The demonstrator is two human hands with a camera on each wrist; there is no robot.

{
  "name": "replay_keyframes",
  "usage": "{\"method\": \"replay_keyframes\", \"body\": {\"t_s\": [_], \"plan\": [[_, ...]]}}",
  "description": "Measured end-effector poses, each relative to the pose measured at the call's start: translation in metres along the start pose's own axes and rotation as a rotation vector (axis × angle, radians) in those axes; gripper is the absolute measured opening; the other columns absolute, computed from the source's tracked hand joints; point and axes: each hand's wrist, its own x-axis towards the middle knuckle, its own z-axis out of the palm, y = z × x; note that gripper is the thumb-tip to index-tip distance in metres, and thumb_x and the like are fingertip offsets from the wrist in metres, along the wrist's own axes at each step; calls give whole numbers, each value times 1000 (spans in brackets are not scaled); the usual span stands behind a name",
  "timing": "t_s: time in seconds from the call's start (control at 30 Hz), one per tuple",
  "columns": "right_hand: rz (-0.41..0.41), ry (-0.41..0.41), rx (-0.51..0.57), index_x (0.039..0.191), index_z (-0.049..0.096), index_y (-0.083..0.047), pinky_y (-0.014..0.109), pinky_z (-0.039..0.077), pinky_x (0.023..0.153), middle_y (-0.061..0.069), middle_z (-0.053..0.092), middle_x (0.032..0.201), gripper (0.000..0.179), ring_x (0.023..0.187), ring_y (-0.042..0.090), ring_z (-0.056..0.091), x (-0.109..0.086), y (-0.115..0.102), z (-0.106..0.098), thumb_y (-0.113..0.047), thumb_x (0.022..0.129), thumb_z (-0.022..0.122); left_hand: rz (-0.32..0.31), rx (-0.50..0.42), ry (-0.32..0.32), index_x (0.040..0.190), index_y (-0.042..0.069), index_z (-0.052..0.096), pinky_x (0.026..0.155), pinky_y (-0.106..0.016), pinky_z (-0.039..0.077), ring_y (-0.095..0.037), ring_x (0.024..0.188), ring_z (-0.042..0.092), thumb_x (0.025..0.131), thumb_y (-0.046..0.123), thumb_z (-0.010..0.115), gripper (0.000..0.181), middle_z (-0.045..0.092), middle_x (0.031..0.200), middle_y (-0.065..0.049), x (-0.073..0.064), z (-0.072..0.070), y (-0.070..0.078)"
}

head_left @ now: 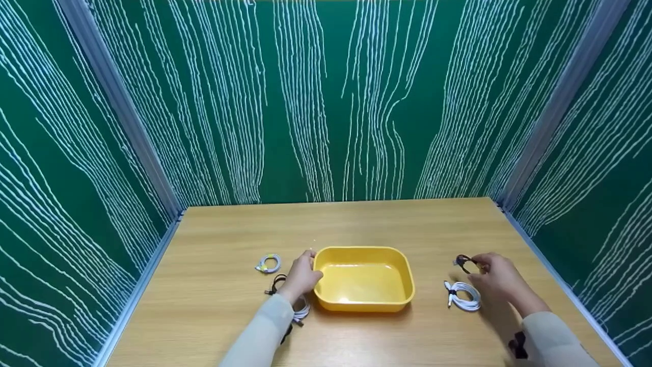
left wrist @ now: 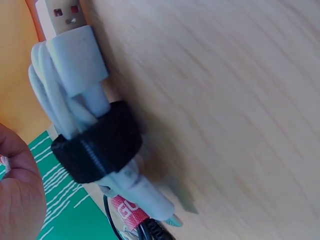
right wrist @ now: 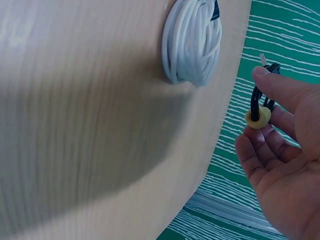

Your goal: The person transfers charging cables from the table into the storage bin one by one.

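hands [head_left: 300, 276] [head_left: 501, 278] grip yellow tray [head_left: 361, 307] (left) and pinch black cable [right wrist: 256, 102] (right); red label [left wrist: 129, 212] bears unreadable lettering.

- Head view: the left sleeve [head_left: 262, 329] hides part of a white cable [head_left: 304, 311], the left hand [head_left: 301, 277] part of a black cable [head_left: 274, 286].
- Left wrist view: edges crop the left hand, yellow tray [left wrist: 16, 65] and a USB plug [left wrist: 62, 16]; lettering on a red tag [left wrist: 129, 212] is partly covered.
- Right wrist view: the right hand [right wrist: 292, 172], cropped, covers some of the small dark cable [right wrist: 255, 102]; the top edge cuts a white coil [right wrist: 187, 45].
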Motion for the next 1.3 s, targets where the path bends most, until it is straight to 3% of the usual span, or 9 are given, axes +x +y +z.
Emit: {"method": "replay_keyframes", "body": {"t_s": [0.17,0.5,0.67,0.83,0.97,1.1,1.3], "plan": [[18,-13,8,139,60,17,69,53,105,40,59,133,55,118,51,61,0,-9,1,-12,96,79,-5,-20,-4,134,-5,54,72,-34,68,-23,83,75,90,-9,66,46,73,111,-21,0,0,-1],[12,-21,4,139,62,13,66,56,103,34,63,130,54,110,42,61,5,-27,9,-10,95,82,-17,-53,10,131,-3,56,71,-34,68,-22,81,70,89,-10,66,43,68,104,-17,-1,0,0],[-32,-11,-2,137,64,13,65,57,100,33,64,127,52,110,43,62,6,-34,14,-10,95,83,-13,-38,15,131,-4,56,72,-32,68,-20,81,69,88,-10,66,45,67,103,-15,0,0,0],[-97,2,-10,133,66,14,51,58,86,28,66,120,49,100,35,61,7,-41,17,-9,93,84,-2,-11,25,133,-5,56,72,-32,66,-19,82,67,88,-8,66,46,66,102,-15,-1,-1,-1],[-131,13,-13,130,68,14,37,49,75,21,65,111,46,93,28,56,7,-47,20,-8,92,84,30,9,44,132,-7,56,70,-31,64,-17,80,65,86,-8,67,47,66,97,-14,-1,-1,-1],[-103,8,-5,131,68,12,35,49,75,16,63,108,47,95,28,55,8,-53,22,-8,92,85,43,-9,50,130,-8,56,68,-30,64,-16,77,65,84,-9,65,47,65,93,-10,0,0,-2],[-94,-5,10,132,68,10,40,54,79,20,65,114,47,99,30,58,8,-59,25,-9,93,84,27,-6,60,128,-7,58,67,-29,64,-16,75,62,84,-9,66,45,59,89,-5,-1,1,-2]]}}
